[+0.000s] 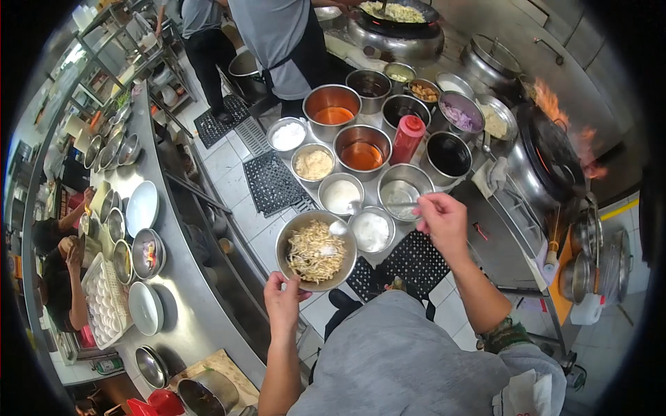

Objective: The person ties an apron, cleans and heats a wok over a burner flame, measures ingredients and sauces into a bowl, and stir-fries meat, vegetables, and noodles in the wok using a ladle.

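Note:
My left hand grips the near rim of a steel bowl and keeps it off to the left of the seasoning pots. Pale, shredded food like bean sprouts fills it, with some white powder on top. Pinched in my right hand is a spoon; its thin handle points left and its end, carrying white powder, is over the bowl's right edge. Just below the handle stands a pot of white powder. Beside that are a pot of white grains and a pot of clear liquid.
Farther back are pots of orange liquid, dark sauce and chopped purple onion, plus a red squeeze bottle. Flames rise by a wok at right. A steel counter with bowls and an egg tray runs along the left. Co-workers stand nearby.

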The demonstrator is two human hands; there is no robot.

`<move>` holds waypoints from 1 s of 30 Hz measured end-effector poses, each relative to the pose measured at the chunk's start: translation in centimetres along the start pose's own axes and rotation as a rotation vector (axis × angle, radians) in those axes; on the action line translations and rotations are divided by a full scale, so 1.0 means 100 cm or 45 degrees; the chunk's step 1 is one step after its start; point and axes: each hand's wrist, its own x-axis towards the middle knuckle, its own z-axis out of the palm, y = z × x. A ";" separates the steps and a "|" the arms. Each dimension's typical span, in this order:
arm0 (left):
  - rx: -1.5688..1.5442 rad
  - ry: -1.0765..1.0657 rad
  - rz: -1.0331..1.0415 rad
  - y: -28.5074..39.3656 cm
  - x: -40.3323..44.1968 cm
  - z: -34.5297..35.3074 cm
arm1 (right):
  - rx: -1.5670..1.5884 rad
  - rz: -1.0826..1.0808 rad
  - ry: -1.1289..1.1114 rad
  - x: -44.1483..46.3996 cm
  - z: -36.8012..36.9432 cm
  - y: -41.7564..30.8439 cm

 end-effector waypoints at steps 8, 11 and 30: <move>0.042 0.058 0.070 0.025 -0.022 0.014 | -1.282 -0.560 -0.326 0.080 0.031 0.018; -0.009 0.208 0.057 0.033 -0.036 0.031 | -1.213 -0.537 -0.092 0.161 -0.013 -0.035; -0.201 0.507 0.188 0.090 0.044 0.196 | -1.339 -0.395 -0.788 0.507 -0.014 0.061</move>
